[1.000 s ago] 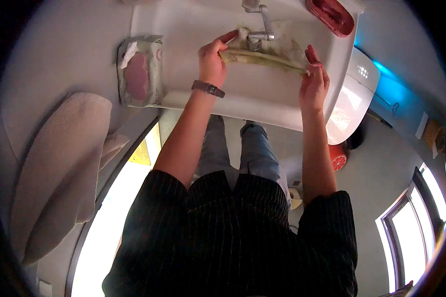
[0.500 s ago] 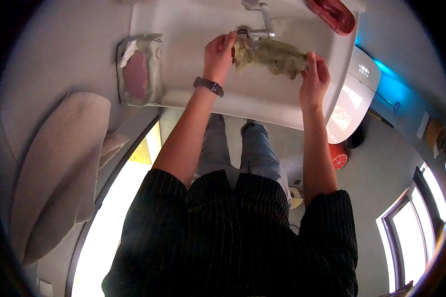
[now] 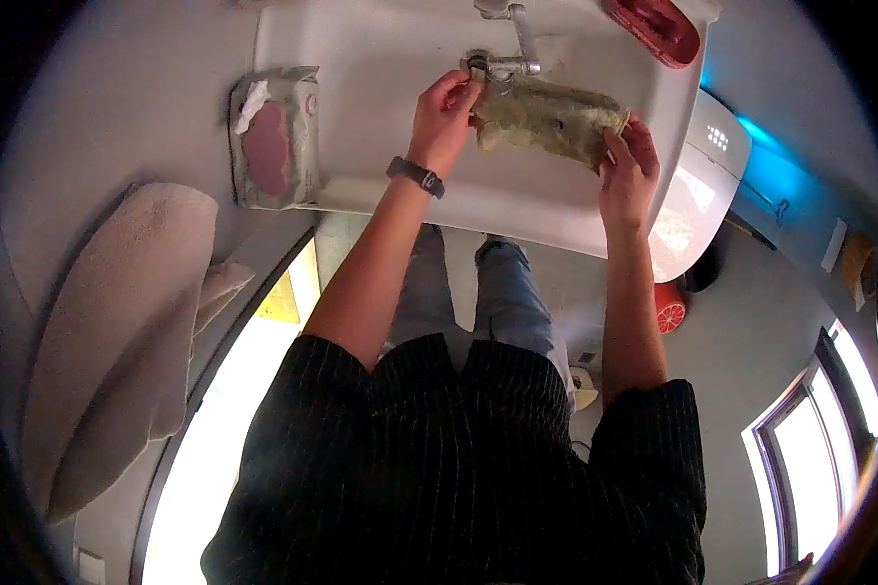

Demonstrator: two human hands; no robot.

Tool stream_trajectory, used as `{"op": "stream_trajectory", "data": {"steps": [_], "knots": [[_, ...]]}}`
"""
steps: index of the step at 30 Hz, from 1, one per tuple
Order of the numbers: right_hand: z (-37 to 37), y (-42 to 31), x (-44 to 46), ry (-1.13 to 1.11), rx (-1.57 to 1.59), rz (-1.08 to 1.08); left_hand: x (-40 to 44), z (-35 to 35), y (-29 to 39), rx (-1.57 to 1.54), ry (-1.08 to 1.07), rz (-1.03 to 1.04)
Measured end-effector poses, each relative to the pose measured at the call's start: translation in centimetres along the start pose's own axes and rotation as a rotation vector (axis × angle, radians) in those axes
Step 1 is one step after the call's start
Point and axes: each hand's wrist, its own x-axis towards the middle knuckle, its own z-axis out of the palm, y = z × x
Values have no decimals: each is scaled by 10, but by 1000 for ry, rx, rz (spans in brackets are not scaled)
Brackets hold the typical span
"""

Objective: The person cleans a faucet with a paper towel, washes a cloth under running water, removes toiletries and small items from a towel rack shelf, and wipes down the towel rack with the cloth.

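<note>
A limp, wet-looking greenish cloth [image 3: 556, 119] is stretched between my two hands over the white sink [image 3: 380, 136]. My left hand [image 3: 444, 115], below a dark wristwatch, pinches the cloth's left end close to the metal tap [image 3: 525, 49]. At the opposite end, my right hand [image 3: 630, 168] grips a corner between thumb and fingers. The cloth hangs a little below the tap's spout, its lower edge uneven. Whether water is running cannot be made out.
A pack of wipes [image 3: 271, 146] rests on the sink's left edge. A reddish oblong dish [image 3: 661, 31] occupies the far right corner. Light towels [image 3: 132, 322] hang at left. Right of the sink are a white toilet lid [image 3: 691, 200] and a red citrus-patterned object [image 3: 667, 308].
Both hands have shifted slightly right, and my right hand has also come down a little. The cloth is spread flatter and wider than before.
</note>
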Motion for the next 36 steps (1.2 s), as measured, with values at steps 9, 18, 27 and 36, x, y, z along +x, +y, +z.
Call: {"op": "stream_trajectory", "data": {"steps": [9,18,27,36], "knots": [[3,0,-3,-17,76,2,6,9,-11,-174,-38,36],[18,-6,18,-5,162,-13,20,-3,11,43,-223,196],[19,2,35,10,191,-86,31,-14,16,207,-223,174],[12,13,41,7,236,-87,35,-14,34,191,-172,274]]}}
